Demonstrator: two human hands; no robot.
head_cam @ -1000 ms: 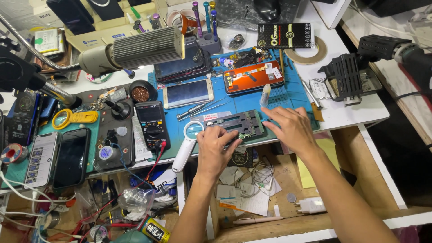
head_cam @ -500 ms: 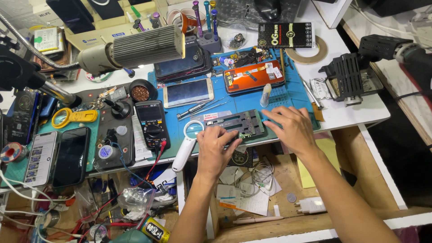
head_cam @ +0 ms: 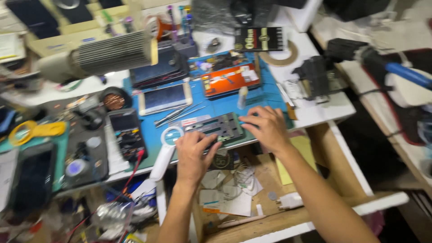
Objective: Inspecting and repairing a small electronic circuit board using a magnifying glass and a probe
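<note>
Both hands are resting on a grey metal phone-holding fixture (head_cam: 216, 127) lying at the near edge of the blue work mat (head_cam: 265, 96). Left hand (head_cam: 194, 155) is pressing with spread fingers; right hand (head_cam: 265, 127) is curling over the fixture's right end. Neither is lifting it.

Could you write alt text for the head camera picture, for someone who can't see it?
Two bare hands, left hand and right hand, rest on a grey metal fixture at the front of a blue work mat on a cluttered repair bench, with phones, tweezers and tools around.
</note>
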